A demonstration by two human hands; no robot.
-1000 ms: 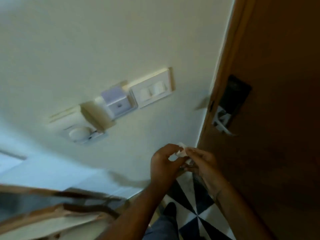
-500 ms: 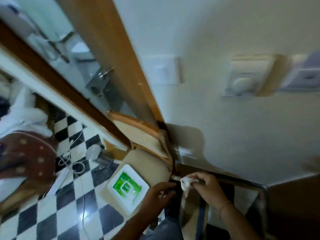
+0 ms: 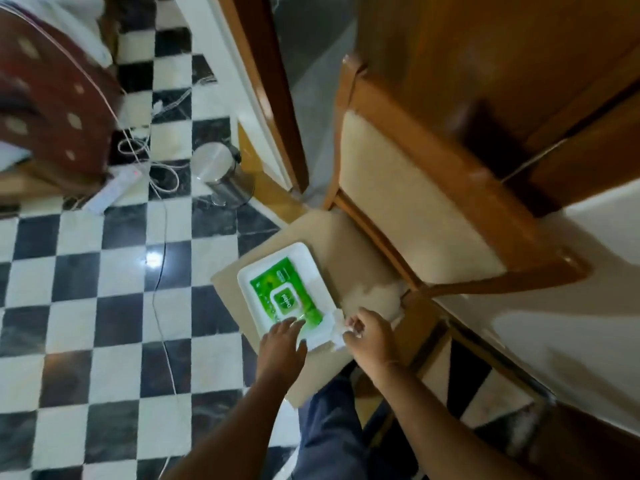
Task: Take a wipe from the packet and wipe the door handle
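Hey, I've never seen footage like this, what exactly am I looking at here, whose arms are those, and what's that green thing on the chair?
There is no machine here. A person wears a wide-angle camera on the head, so you look down along their own two bare arms. Below them is a wooden chair with a cream cushion, standing on a black-and-white checkered floor. On the seat lies a white tray holding a green wipes packet. The left hand rests on the packet's near end, while the right hand pinches a crumpled white wipe. A small steel bin stands nearby on the floor.

The cushioned wooden chair bears a white tray on its seat; the green wipes packet lies in it.
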